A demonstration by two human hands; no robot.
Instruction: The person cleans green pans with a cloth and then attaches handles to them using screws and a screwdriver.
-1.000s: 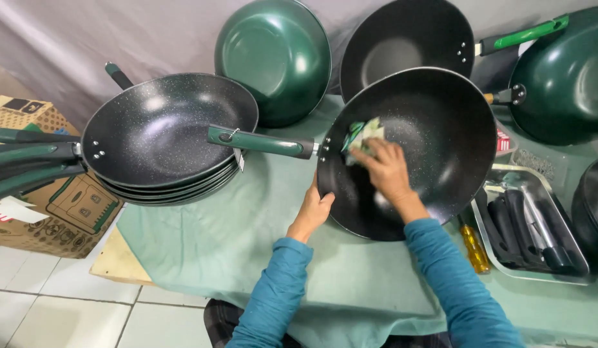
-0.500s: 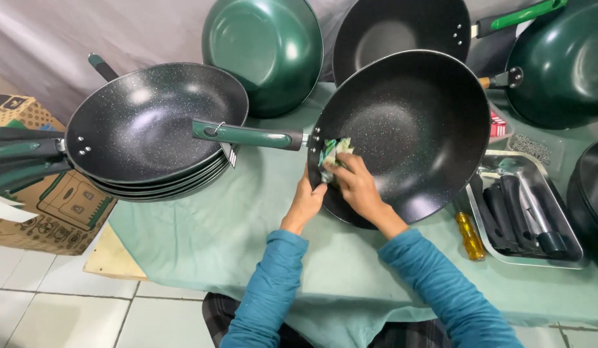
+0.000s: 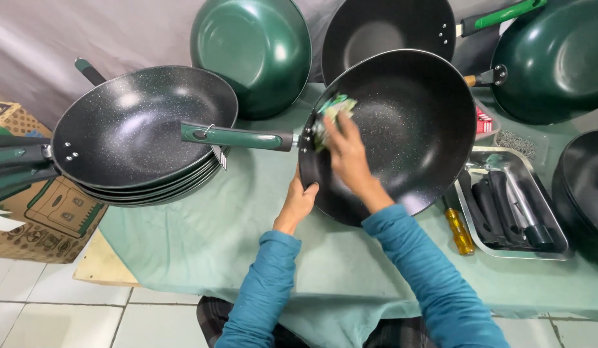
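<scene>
At frame centre, one black wok [image 3: 402,129] is tilted up on the green cloth [image 3: 247,238]. Its lower-left rim is gripped by the left hand [image 3: 299,203], fingers closed. A green-and-white wad [image 3: 331,113] is pressed against the wok's inner wall, near the handle [image 3: 238,136], by the right hand [image 3: 347,154], fingers curled on it. At left a stack [image 3: 141,138] of about four woks is seen. Three more are propped along the top. At lower right one tray [image 3: 513,206] of handles is set beside one yellow screwdriver [image 3: 459,231].

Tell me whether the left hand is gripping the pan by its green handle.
No. The left hand grips the rim of the black pan below the green handle, while the right hand presses a cloth inside.
</scene>
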